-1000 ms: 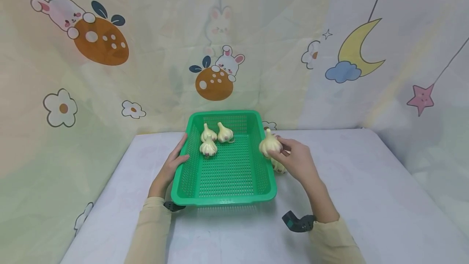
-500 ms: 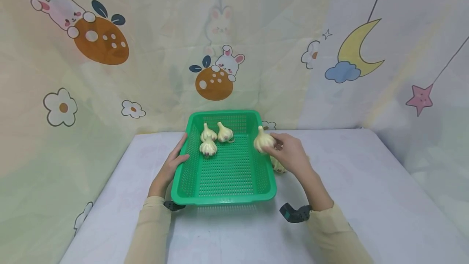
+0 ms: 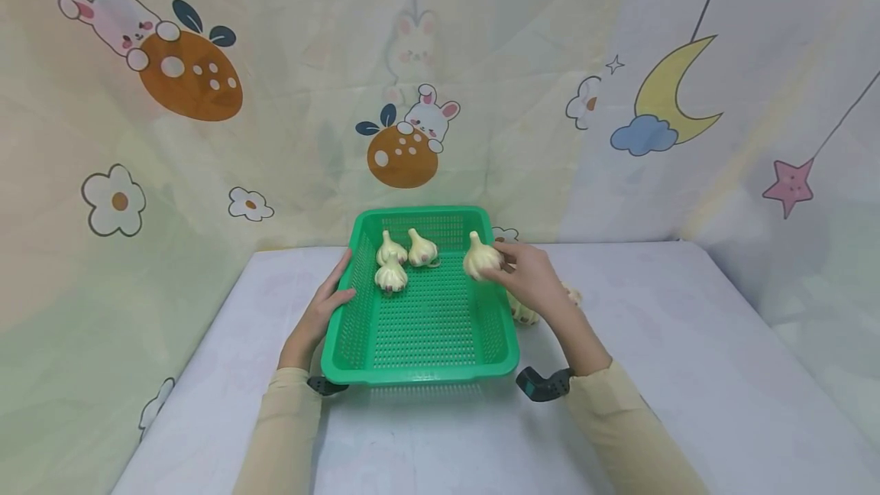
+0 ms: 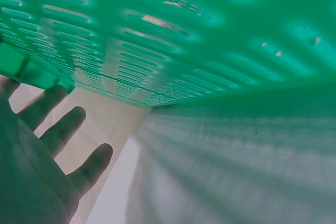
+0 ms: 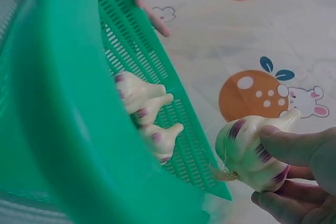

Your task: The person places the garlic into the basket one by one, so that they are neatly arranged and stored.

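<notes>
A green plastic basket (image 3: 426, 376) with perforated walls stands on the table in the head view. My left hand (image 3: 319, 315) holds its left rim, the thumb over the edge and the fingers outside; in the left wrist view those fingers (image 4: 63, 129) look fairly straight and spread. Pinched between thumb and fingers of my right hand (image 3: 532, 277) is a garlic bulb (image 3: 480, 258), raised over the basket's right side, stem up. Purple streaks mark this bulb in the right wrist view. Three garlic bulbs (image 3: 392, 277) sit together inside, toward the far left corner.
More garlic bulbs (image 3: 525, 312) lie on the table right of the basket, partly hidden by my right hand and forearm. The white-covered table (image 3: 660, 342) meets a printed cloth backdrop (image 3: 309, 59) behind the basket.
My right hand has moved left with the garlic bulb, from the basket's right rim to over its inside. More of a bulb behind that hand now shows. Left hand and basket stay put.
</notes>
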`<state>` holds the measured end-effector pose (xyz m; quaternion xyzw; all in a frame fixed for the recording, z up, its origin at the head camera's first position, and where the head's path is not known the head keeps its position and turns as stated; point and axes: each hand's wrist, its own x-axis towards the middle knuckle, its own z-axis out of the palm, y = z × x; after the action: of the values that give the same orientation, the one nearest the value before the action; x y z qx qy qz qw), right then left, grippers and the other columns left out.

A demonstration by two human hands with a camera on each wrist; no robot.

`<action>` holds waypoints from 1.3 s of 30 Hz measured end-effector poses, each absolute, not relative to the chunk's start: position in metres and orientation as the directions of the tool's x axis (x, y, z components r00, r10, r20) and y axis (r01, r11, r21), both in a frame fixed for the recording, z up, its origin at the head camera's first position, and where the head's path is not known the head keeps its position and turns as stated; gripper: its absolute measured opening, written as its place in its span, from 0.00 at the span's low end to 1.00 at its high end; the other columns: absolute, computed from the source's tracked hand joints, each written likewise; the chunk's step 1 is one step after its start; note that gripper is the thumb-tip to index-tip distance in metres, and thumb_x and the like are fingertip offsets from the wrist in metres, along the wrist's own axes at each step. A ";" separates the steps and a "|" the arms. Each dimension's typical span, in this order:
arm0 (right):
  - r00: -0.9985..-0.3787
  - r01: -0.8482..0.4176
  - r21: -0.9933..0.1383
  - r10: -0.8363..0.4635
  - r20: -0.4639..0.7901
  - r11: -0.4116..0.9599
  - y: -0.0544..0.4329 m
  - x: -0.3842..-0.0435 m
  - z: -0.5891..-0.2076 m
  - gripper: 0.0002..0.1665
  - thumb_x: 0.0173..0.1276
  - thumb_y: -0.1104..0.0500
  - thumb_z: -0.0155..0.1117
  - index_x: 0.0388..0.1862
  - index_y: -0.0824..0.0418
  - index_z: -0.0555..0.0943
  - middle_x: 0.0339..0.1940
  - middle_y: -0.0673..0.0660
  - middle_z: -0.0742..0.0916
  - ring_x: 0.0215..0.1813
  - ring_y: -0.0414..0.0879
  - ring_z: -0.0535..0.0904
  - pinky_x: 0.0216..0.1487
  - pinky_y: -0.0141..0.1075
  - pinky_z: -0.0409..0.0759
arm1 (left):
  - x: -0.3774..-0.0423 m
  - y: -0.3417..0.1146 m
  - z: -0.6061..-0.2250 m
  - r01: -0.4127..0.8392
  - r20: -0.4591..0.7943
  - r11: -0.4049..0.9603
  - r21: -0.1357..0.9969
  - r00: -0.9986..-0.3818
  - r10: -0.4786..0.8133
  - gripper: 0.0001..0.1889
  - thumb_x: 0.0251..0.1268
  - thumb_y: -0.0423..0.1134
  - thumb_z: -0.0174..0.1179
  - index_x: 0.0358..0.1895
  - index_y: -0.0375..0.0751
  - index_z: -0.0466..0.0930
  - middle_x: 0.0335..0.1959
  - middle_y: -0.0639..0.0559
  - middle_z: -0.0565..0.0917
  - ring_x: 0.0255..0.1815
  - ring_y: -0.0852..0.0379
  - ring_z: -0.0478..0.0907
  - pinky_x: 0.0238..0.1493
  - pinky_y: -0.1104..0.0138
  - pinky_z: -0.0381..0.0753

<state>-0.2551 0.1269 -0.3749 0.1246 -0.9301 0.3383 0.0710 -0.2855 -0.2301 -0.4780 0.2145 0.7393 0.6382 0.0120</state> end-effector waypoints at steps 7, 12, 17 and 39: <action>-0.960 -0.279 -0.620 -0.222 0.170 0.733 0.115 -0.267 -0.372 0.33 0.63 0.50 0.66 0.63 0.67 0.74 0.56 0.64 0.82 0.56 0.58 0.80 0.52 0.47 0.80 | -0.279 -0.229 -0.467 0.294 0.248 0.093 0.951 -0.909 0.335 0.36 0.69 0.32 0.43 0.77 0.46 0.38 0.79 0.49 0.39 0.79 0.46 0.33 0.73 0.43 0.37; -0.963 -0.257 -0.647 -0.244 0.111 0.718 0.106 -0.279 -0.369 0.34 0.64 0.51 0.66 0.65 0.66 0.72 0.59 0.64 0.81 0.57 0.57 0.80 0.52 0.46 0.80 | -0.273 -0.227 -0.458 0.285 0.242 0.086 0.955 -0.912 0.332 0.36 0.68 0.29 0.42 0.77 0.41 0.38 0.79 0.45 0.38 0.78 0.44 0.33 0.73 0.43 0.36; -0.964 -0.239 -0.669 -0.253 0.078 0.704 0.099 -0.292 -0.369 0.35 0.64 0.50 0.65 0.66 0.66 0.71 0.62 0.63 0.79 0.59 0.56 0.78 0.55 0.47 0.79 | -0.278 -0.228 -0.466 0.279 0.236 0.088 0.956 -0.915 0.328 0.36 0.69 0.30 0.43 0.77 0.46 0.39 0.79 0.49 0.39 0.79 0.46 0.34 0.74 0.44 0.37; -0.982 -0.129 -0.791 -0.185 0.020 0.598 0.070 -0.326 -0.403 0.32 0.58 0.48 0.71 0.58 0.62 0.79 0.56 0.59 0.83 0.57 0.53 0.79 0.54 0.46 0.78 | -0.281 -0.230 -0.469 0.293 0.241 0.108 0.950 -0.908 0.342 0.35 0.70 0.32 0.43 0.77 0.47 0.39 0.79 0.51 0.39 0.79 0.48 0.33 0.74 0.44 0.37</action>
<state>-0.3262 0.0698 -0.4027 0.0881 -0.8934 0.4394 -0.0319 -0.2807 -0.2296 -0.4691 0.2134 0.7439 0.6330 0.0196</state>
